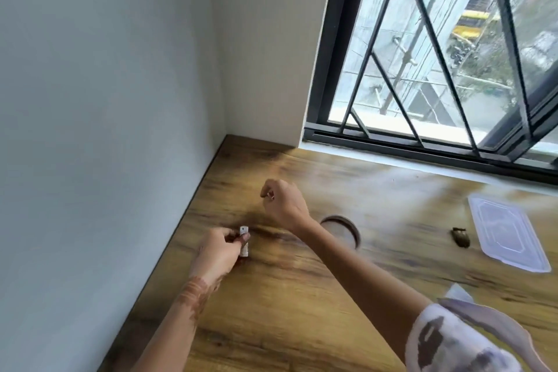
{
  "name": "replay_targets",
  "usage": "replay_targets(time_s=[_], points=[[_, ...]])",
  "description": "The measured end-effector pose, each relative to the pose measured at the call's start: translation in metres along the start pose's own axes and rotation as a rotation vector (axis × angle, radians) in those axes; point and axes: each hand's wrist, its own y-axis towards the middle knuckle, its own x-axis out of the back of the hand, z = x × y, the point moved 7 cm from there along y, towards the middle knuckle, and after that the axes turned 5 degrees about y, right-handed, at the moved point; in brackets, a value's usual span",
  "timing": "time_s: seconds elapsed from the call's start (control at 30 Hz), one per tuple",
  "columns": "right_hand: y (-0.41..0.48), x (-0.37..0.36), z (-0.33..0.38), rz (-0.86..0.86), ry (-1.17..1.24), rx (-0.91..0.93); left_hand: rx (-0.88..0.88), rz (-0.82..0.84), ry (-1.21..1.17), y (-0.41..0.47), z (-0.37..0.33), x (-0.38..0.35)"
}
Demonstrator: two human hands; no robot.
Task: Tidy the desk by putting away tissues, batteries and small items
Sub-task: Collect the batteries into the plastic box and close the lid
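Note:
My left hand (219, 251) is near the desk's left edge, fingers closed around a small white battery (244, 240) that stands upright between thumb and fingers. Beyond it, my right hand (282, 201) hovers over the wooden desk (302, 311), curled shut. A tiny pale item shows at its fingertips; what it is cannot be made out. A clear plastic lid (507, 234) lies flat at the right, with a small dark clip-like object (460, 237) just left of it.
A round cable hole (342, 229) with a dark rim is set in the desk behind my right forearm. White walls close off the left side and far corner. A barred window (437, 69) runs along the far right edge.

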Motion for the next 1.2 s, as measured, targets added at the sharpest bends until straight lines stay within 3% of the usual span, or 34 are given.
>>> replay_targets(time_s=[0.2,0.47,0.73,0.87,0.93,1.03,1.2], points=[[-0.092,0.034,-0.039,0.122,0.572,-0.331,-0.010,0.149,-0.334,-0.058,-0.028,-0.054],[-0.223,0.112,-0.089,0.059,0.730,-0.337,-0.030,0.252,-0.438,-0.162,-0.054,-0.139],[-0.337,0.173,-0.138,-0.007,0.714,-0.365,-0.234,0.289,-0.291,-0.268,-0.080,-0.202],[-0.367,0.192,-0.177,-0.048,0.719,-0.456,-0.480,0.047,0.126,-0.290,-0.092,-0.213],[-0.379,0.198,-0.201,-0.062,0.627,-0.536,-0.515,-0.070,0.251,-0.296,-0.092,-0.216],[-0.392,0.198,-0.225,-0.017,0.371,-0.606,-0.486,-0.065,0.270,-0.297,-0.085,-0.224],[-0.392,0.200,-0.217,-0.032,0.075,-0.471,-0.417,-0.021,0.238,-0.293,-0.084,-0.227]])
